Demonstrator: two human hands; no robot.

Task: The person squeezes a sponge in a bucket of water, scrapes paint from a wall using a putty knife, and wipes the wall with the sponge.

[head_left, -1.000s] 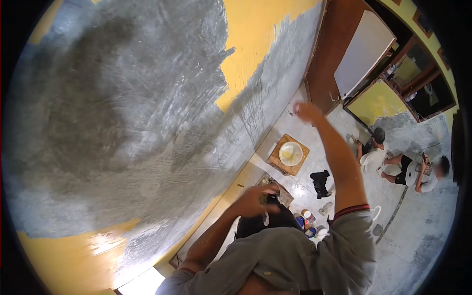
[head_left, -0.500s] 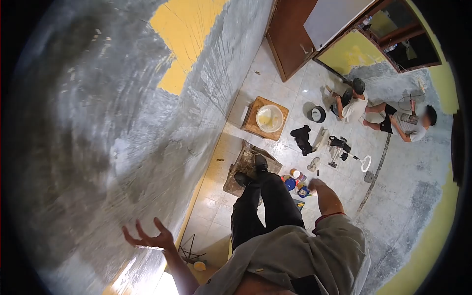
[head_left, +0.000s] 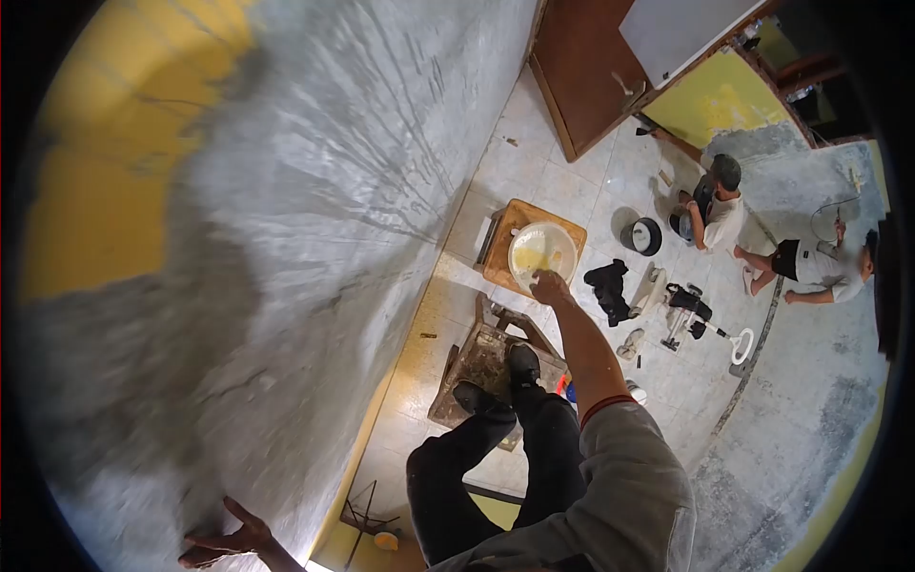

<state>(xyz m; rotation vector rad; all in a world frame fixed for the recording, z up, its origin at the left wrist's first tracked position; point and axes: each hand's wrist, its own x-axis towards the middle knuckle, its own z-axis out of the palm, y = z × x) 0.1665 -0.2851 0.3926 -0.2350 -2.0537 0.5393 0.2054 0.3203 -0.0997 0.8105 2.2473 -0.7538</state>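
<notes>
My right hand reaches over the near rim of a white basin. Its fingers look curled together; anything between them is too small to make out. Yellowish liquid or pieces show inside the basin, which rests on a wooden stool. Down at the lower left, my left hand is held against or close to the grey, partly stripped wall, thumb and fingers apart and holding nothing. Whether it touches the wall I cannot tell. Both my feet stand on a stained wooden stool.
Two people sit by the far wall; one, in a white shirt, extends a scraper toward the brown door. On the tiled floor lie a black bucket, a black cloth and a wheeled frame with a white ring.
My right hand has moved from beside the paint cans to the basin. My left hand has dropped lower along the wall. I am bent further forward, and one person has stretched out an arm.
</notes>
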